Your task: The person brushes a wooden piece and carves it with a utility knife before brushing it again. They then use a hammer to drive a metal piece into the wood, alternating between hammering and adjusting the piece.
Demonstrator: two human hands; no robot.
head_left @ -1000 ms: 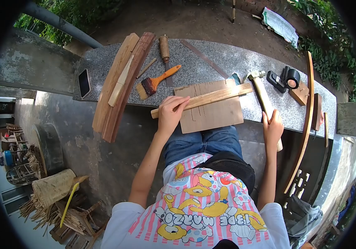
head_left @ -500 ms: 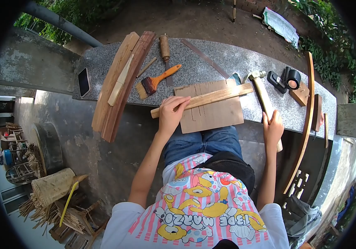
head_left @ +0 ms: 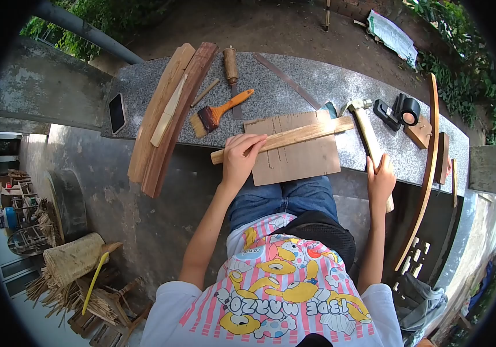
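My left hand (head_left: 240, 159) is closed round the near end of a pale wooden strip (head_left: 303, 135). The strip slants across a thin brown board (head_left: 311, 162) with rows of small dark marks, which overhangs the bench edge above my lap. My right hand (head_left: 381, 178) grips the wooden handle of a hammer (head_left: 367, 130). The hammer's metal head is over the bench at the far end of the handle, just right of the strip's tip. A brush with an orange handle (head_left: 225, 110) and a chisel (head_left: 230, 66) with a wooden handle lie to the left.
On the speckled stone bench (head_left: 329, 81) are a flat metal strip (head_left: 285, 80), a phone (head_left: 117, 113), long wooden pieces (head_left: 187, 110), and a black tape roll (head_left: 410, 110) beside a wooden block (head_left: 418, 134). A long curved wooden strip (head_left: 430, 168) crosses the right edge.
Almost nothing differs. Both hands keep their hold on the strip and the hammer, and the view has shifted very slightly.
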